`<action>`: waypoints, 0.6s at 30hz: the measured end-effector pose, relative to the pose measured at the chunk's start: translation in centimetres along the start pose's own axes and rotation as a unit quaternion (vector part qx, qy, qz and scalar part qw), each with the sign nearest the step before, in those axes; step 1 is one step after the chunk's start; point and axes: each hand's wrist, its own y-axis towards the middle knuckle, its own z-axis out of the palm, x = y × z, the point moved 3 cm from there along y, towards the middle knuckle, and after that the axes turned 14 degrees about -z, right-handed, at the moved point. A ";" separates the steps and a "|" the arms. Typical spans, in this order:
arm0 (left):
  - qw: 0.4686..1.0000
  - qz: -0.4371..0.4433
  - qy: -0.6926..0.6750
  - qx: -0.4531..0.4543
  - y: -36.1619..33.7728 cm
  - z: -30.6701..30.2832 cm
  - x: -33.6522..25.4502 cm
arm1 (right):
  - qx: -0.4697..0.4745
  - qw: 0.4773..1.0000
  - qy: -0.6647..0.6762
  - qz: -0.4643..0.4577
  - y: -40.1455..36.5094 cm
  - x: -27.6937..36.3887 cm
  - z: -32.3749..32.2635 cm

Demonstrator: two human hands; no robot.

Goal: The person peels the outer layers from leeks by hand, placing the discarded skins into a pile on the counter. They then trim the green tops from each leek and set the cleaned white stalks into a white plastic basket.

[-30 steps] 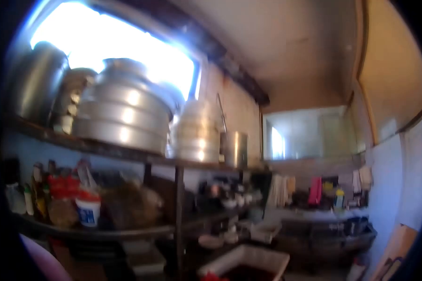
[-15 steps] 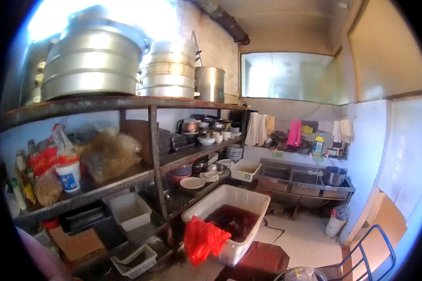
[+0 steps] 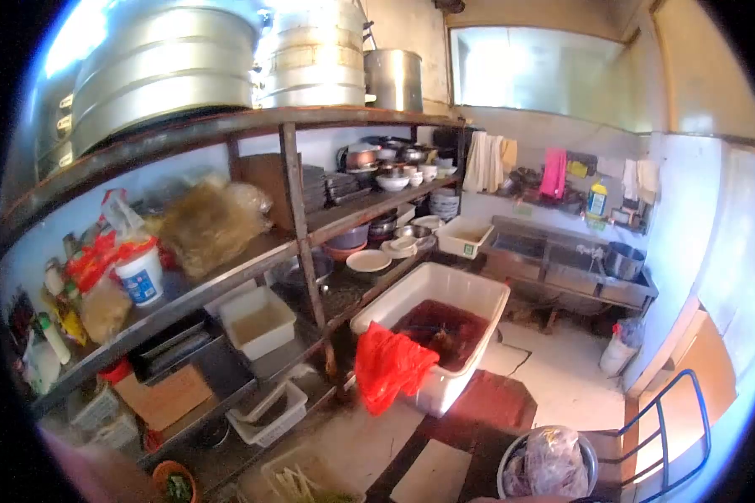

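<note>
A blurred, skin-coloured shape at the lower left edge appears to be part of my left hand (image 3: 96, 474); its fingers cannot be made out. Close to it stands an orange bowl (image 3: 174, 482) with something green inside. My right hand is out of view. At the bottom right, a round metal basin (image 3: 507, 469) holds a clear plastic bag (image 3: 549, 463) with pale contents. Further ahead is a large white tub (image 3: 493, 323) with dark red liquid in it. A red plastic bag (image 3: 390, 365) hangs over its near rim.
Metal shelving (image 3: 256, 359) along the left carries steamers (image 3: 172, 67), bowls and trays. A blue-railed cart (image 3: 667, 436) stands at right. Sinks (image 3: 566, 277) line the back wall, with a white bucket (image 3: 619, 352) nearby. A bin with pale stalks (image 3: 294, 482) sits at the bottom.
My view has tilted down, so the scene sits higher and slightly to the right. The orange bowl and pale stalks have come into view, and more of the metal basin shows.
</note>
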 end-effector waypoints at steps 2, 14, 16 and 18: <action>1.000 -0.001 0.011 0.004 0.2 0.2 -0.2 | 0.204 0.962 0.098 -0.152 0.0 1.1 2.0; 0.941 -0.089 0.238 0.223 -13.9 -3.1 4.5 | 0.263 0.829 -0.127 -0.477 4.0 -0.3 -1.1; 0.909 -0.233 0.301 0.169 -21.9 -0.7 7.4 | 0.205 0.911 -0.184 -0.307 5.0 -1.4 -1.3; 0.759 -0.467 0.262 0.371 -31.5 0.1 9.6 | 0.157 0.948 -0.211 -0.178 6.0 -3.0 -1.8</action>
